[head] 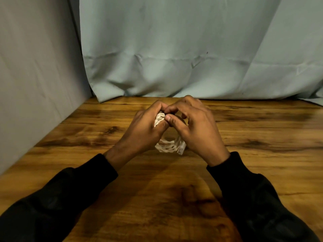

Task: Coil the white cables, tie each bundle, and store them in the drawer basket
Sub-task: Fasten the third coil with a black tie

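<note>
While both hands meet above the middle of a wooden table [262,130], a coiled white cable bundle [168,145] hangs between them, nearer the table's far edge than the near one. The left hand [146,126] curls its fingers and thumb around the upper part of the coil, where a patch of white strands shows just inside the palm. The right hand [197,126] bends its fingers over the same top part, its thumb tip pressed against the left hand's thumb; whether it pinches the cable itself is hard to tell. The lower loop of the bundle sags beneath the hands, with a small white plug end at its right side, close to or touching the tabletop. Black sleeves [253,198] cover both forearms, reaching in from the near corners. Pale blue-grey cloth [174,49] hangs along the far edge and the left edge of the table.
</note>
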